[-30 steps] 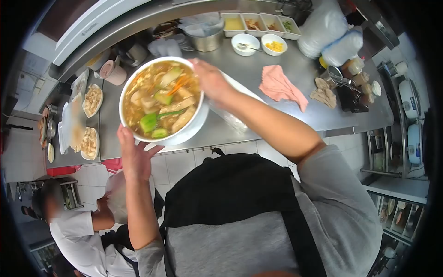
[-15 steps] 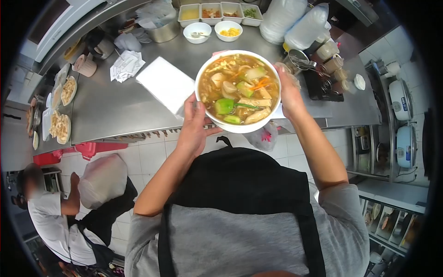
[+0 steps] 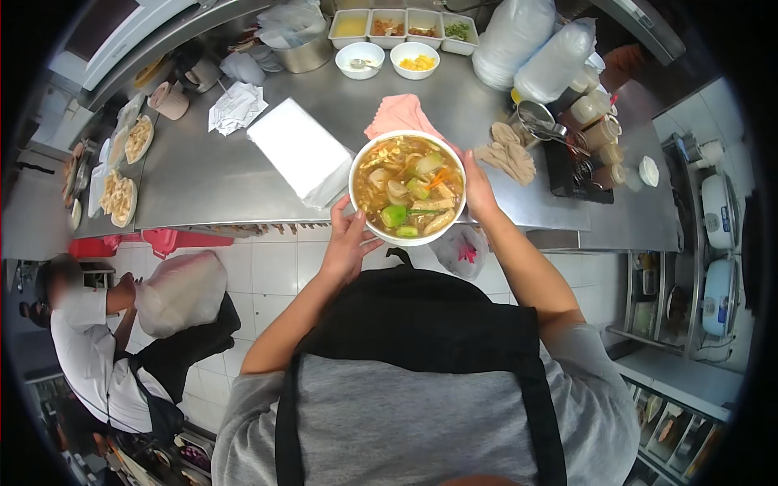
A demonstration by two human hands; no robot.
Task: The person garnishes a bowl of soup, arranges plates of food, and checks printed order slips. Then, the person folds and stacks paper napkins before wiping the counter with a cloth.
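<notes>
A white bowl [image 3: 410, 241] filled with brown soup [image 3: 395, 193] is held between my two hands over the counter's front edge. Green vegetable pieces, orange shreds and pale chunks show in the broth. My left hand [image 3: 348, 245] grips the bowl's lower left side, its fingers curled against the wall. On the opposite side, my right hand [image 3: 479, 188] presses on the rim and wall; part of its fingers is hidden behind the bowl. A pink cloth [image 3: 399, 113] lies just beyond the bowl, and a stack of white sheets [image 3: 298, 147] lies to its left.
Two small white bowls [image 3: 360, 61] and several topping containers [image 3: 350, 29] stand at the back. A beige cloth [image 3: 509, 152] and sauce bottles [image 3: 606, 130] are on the right. Plates of pale food [image 3: 120, 199] line the left. A person [image 3: 89, 348] carries a large bag [image 3: 182, 293] at lower left.
The bowl has come down and closer to my body in both hands. The pink cloth and the beige cloth now show fully on the counter. The view has shifted slightly.
</notes>
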